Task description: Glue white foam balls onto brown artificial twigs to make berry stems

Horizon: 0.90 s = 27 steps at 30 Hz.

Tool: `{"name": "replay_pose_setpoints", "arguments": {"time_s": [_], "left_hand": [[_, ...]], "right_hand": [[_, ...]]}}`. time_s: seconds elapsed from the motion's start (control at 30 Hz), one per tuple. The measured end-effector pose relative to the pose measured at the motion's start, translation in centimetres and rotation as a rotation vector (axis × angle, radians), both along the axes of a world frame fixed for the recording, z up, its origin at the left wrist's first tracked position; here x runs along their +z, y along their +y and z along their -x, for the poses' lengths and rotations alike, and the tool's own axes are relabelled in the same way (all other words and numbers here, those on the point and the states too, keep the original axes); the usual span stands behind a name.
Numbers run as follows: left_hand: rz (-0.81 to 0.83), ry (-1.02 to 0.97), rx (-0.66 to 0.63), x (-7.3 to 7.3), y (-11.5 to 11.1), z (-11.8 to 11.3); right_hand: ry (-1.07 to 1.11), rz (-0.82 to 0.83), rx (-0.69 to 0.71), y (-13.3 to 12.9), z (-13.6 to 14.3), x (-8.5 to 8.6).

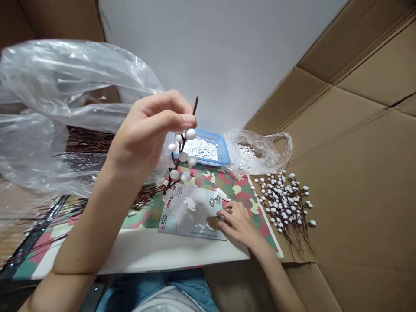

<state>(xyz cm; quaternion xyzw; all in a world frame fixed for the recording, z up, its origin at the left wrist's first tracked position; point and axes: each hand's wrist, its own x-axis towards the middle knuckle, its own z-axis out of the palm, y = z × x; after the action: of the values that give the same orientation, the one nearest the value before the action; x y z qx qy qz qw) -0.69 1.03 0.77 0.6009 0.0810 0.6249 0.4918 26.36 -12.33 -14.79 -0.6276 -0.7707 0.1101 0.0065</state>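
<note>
My left hand is raised in front of me, thumb and finger pinched on the stem of a dark brown artificial berry twig. White bead-like berries tip its side branches, and the twig slants down and left from my fingers. Below it lies a printed card with white paste smeared on it. My right hand rests at the card's right edge, its fingers apart and slightly bent. By these fingertips is a brown patch on the card, with more white paste at the upper right corner.
A blue basket of white beads stands at the back, beside a clear bag of more. Finished-looking white-berry twigs lie right. Bare dark twigs sit left in a large plastic bag. Cardboard walls flank the table.
</note>
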Motion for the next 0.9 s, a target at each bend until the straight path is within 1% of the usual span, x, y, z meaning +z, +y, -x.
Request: {"name": "replay_pose_setpoints", "arguments": {"time_s": [0.07, 0.13, 0.27, 0.43, 0.6, 0.67, 0.73, 0.8, 0.83, 0.9], "left_hand": [[0.028, 0.035, -0.013, -0.2, -0.1, -0.3], [0.085, 0.101, -0.046, -0.4, -0.4, -0.6], [0.163, 0.182, -0.099, -0.8, -0.9, -0.9], [0.204, 0.183, -0.111, -0.9, -1.0, -0.2], [0.229, 0.163, -0.136, -0.7, -0.9, 0.4], [0.227, 0.145, -0.137, -0.6, -0.8, 0.7], [0.226, 0.125, -0.134, -0.5, -0.8, 1.0], [0.230, 0.111, -0.133, -0.5, -0.6, 1.2], [0.231, 0.107, -0.135, -0.5, -0.6, 1.2], [0.220, 0.104, -0.143, -0.6, -0.5, 1.4]], "right_hand": [[-0.013, 0.023, -0.057, -2.2, 0.2, -1.0], [-0.007, 0.031, -0.106, -3.2, 0.6, -1.6], [0.048, 0.017, -0.179, -3.2, 1.0, -2.5], [0.092, -0.031, -0.214, -2.7, 0.5, -3.1], [0.088, -0.088, -0.186, -2.5, 0.0, -3.3], [0.172, -0.101, -0.133, -2.3, -0.1, -3.2], [0.337, -0.094, -0.074, -2.0, -0.1, -2.7], [0.483, -0.117, -0.035, -1.3, 0.4, -1.9], [0.517, -0.159, -0.017, -0.8, 0.9, -1.4], [0.505, -0.275, 0.048, 0.4, 2.2, -0.7]]}}
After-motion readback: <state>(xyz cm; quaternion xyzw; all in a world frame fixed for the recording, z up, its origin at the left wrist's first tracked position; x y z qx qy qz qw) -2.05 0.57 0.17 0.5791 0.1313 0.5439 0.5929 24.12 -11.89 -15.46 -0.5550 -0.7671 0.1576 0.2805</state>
